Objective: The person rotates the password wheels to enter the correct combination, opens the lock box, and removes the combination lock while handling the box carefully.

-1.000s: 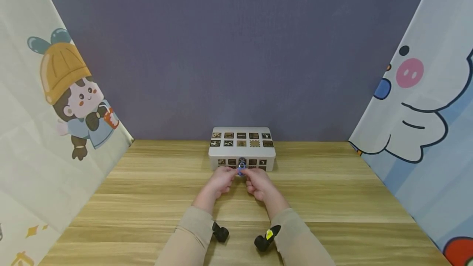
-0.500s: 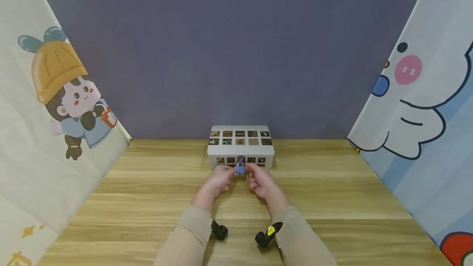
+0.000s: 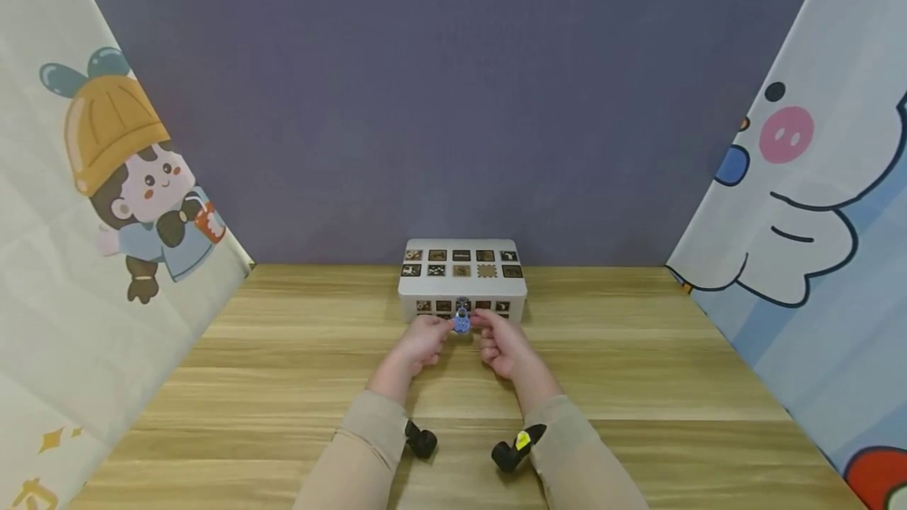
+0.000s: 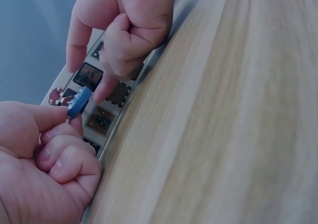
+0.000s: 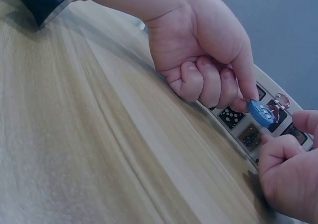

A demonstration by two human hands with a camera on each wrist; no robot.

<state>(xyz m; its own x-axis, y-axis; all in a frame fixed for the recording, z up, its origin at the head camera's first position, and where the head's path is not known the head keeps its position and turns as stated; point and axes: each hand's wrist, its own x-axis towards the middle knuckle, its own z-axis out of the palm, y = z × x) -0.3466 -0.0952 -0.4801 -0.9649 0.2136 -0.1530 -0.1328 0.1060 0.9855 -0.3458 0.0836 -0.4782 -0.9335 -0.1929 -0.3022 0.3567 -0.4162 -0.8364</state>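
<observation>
A small blue padlock (image 3: 461, 324) with a metal shackle is at the front of a white box (image 3: 462, 286) printed with small dark pictures. My left hand (image 3: 423, 339) pinches the padlock between thumb and index finger at its left side. Beside it on the right, my right hand (image 3: 501, 345) has thumb and index finger parted, its other fingers curled. In the left wrist view a gap shows between those two fingers and the padlock (image 4: 79, 102). The shackle lies close by the box's metal latch (image 5: 282, 100); whether it passes through, I cannot tell.
The box stands on a wood-grain table (image 3: 283, 352), near a plain grey-blue wall (image 3: 453, 101). Cartoon-printed panels (image 3: 127, 179) flank both sides. A black camera mount (image 3: 421, 441) sits at each sleeve.
My right thumb and index finger have come off the padlock and moved slightly right, so more of its blue body shows. My left hand keeps its pinch. The head view has shifted slightly.
</observation>
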